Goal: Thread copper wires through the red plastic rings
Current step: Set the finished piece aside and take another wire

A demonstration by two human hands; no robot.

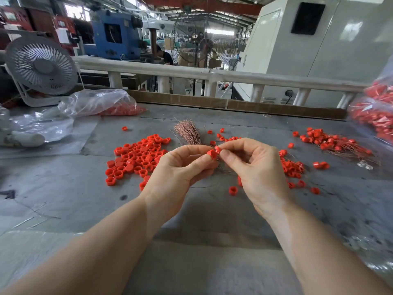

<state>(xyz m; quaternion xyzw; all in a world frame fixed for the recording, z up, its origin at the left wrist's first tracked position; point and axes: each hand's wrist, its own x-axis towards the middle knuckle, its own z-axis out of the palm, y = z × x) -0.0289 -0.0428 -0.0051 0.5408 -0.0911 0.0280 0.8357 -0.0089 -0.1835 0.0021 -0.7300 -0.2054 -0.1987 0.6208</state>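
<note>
both hands meet above the grey desk [204,220]: the left hand [180,171] pinches a red ring [211,154] between thumb and forefinger, and the right hand [255,167] pinches a second red ring [217,149] touching the first. just beyond that held ring lies a bundle of copper wires [188,131]. left of the bundle lies a heap of loose rings [136,158], and right of it a pile of wired rings [333,141].

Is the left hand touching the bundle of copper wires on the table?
Apart. In the head view, the left hand pinches a red ring nearer the camera, and the copper wire bundle lies behind it, grey table showing between.
</note>
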